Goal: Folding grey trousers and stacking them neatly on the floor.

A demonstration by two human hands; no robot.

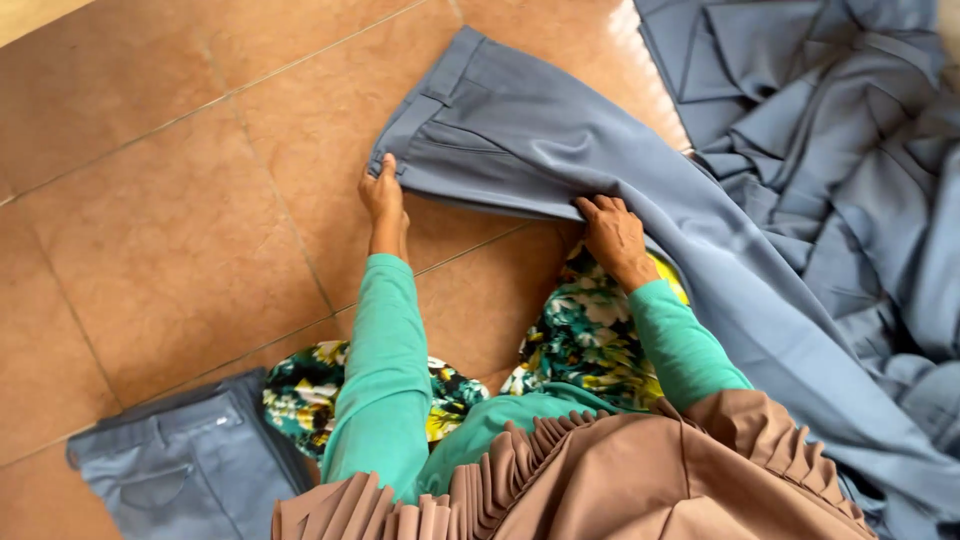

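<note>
I see grey trousers spread on the tiled floor, folding unfinished: left hand fingers pinch the waistband corner, right hand fingers grip the lower edge; a folded pair lies nearby.

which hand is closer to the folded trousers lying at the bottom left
Left. The left hand grips the waistband corner of the grey-blue trousers being spread out, up and right of the folded trousers. The right hand holds the same garment's edge farther right.

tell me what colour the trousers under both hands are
Plain grey-blue trousers, seen best in the head view.
</note>
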